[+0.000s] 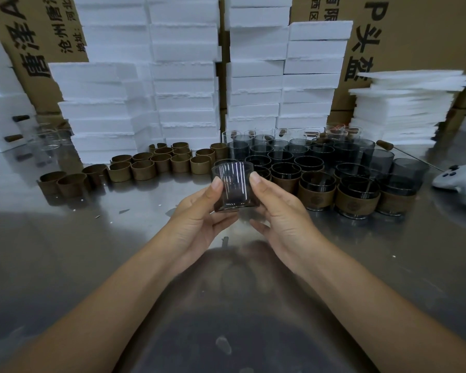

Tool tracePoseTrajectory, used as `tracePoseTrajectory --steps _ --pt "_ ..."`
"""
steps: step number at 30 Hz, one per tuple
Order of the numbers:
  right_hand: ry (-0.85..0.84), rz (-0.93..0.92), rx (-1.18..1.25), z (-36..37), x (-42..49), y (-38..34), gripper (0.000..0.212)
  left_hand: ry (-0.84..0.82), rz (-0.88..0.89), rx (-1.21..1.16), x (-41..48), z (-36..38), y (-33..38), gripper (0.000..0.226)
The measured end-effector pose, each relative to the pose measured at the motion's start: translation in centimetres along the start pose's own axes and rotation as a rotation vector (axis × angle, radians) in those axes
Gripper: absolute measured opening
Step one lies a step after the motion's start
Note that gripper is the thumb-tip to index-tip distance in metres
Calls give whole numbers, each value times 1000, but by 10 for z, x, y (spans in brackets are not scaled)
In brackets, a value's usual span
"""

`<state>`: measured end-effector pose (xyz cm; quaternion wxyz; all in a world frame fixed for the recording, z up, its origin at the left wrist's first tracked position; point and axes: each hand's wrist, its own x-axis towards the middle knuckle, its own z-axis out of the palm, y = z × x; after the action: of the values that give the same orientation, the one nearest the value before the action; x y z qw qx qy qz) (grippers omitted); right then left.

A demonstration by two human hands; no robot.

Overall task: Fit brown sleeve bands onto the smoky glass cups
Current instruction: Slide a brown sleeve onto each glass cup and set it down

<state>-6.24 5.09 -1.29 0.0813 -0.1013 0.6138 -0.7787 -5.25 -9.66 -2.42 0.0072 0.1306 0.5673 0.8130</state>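
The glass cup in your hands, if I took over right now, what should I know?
Left hand and right hand both grip one smoky glass cup above the shiny metal table; a brown sleeve band sits low around it. Loose brown sleeve bands stand in rows to the left. Banded cups line the front right, bare smoky cups behind them. Left: seat this band, then the bare ones.

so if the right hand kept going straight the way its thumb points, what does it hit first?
Probably the banded smoky cups just beyond the held glass cup. The right hand points up and away over the steel table; that cluster's near-left corner sits right behind its thumb tip. Depth is unclear, so it might pass above them.
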Motion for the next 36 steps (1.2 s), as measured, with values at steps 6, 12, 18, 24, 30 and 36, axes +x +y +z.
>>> tracePoseTrajectory --steps 6,12,18,24,30,36 --pt "-101 -113 -164 2 -1 1 51 44 5 76 1 -4 -1 64" --pt "9 -218 -186 0 1 5 27 243 6 152 1 -5 -1 66" --pt "66 -201 -196 3 1 10 32 197 13 195 -1 1 -2 60" --pt "32 -113 -198 1 1 5 44 136 6 142 -1 -1 -1 42" --pt "-79 -31 -155 -4 0 1 54 67 -15 104 -1 -2 0 42" --pt "-116 52 -8 -9 4 0 41 36 -21 -29 -2 1 5 34"
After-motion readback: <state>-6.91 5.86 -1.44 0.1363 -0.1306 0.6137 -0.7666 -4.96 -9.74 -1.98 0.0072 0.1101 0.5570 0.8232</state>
